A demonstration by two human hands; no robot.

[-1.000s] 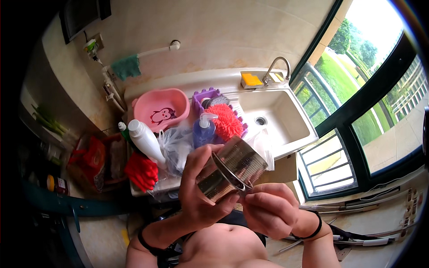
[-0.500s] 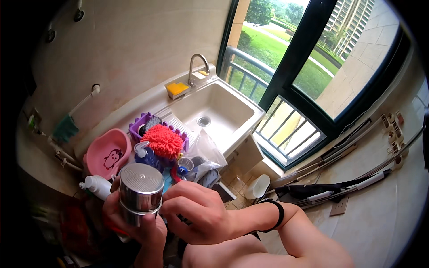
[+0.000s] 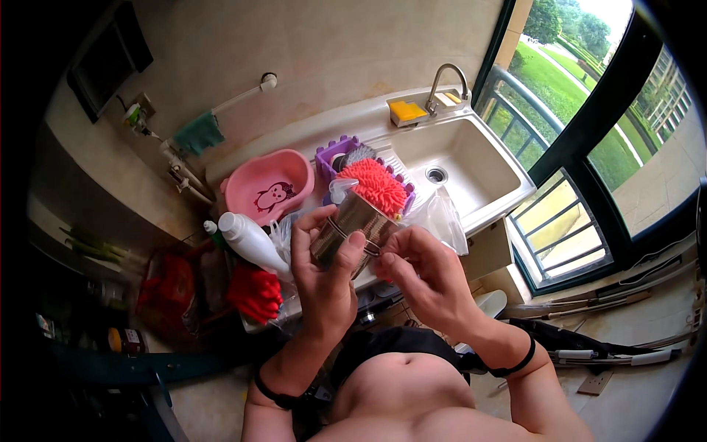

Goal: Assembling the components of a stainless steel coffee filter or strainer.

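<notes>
A shiny metal canister (image 3: pixel 362 221), cylindrical with a raised band round its middle, is tilted in front of my chest. My left hand (image 3: pixel 328 283) is wrapped round it from the left, thumb across its near side. At the band's right side, my right hand (image 3: pixel 428 274) is closed, thumb and fingertips pinched against the metal. Whatever small part lies between those fingertips is hidden. Behind the canister, a fluffy red duster or mitt (image 3: pixel 375 186) lies on a purple basket (image 3: pixel 325 158), and a pump bottle's clear top (image 3: pixel 342 190) shows beside it.
A pink basin (image 3: pixel 247 177) and white bottle (image 3: pixel 250 239) stand left on the counter, above a red cloth (image 3: pixel 254 293). Right of the basket are a clear plastic bag (image 3: pixel 444 221) and the white sink (image 3: pixel 471 166) with its curved faucet (image 3: pixel 445 70). A yellow sponge (image 3: pixel 407 110) sits behind.
My view has swung left, so the counter appears further right. The canister has tipped from near upright to a slant, its round end turned away. Both hands remain on or against it.
</notes>
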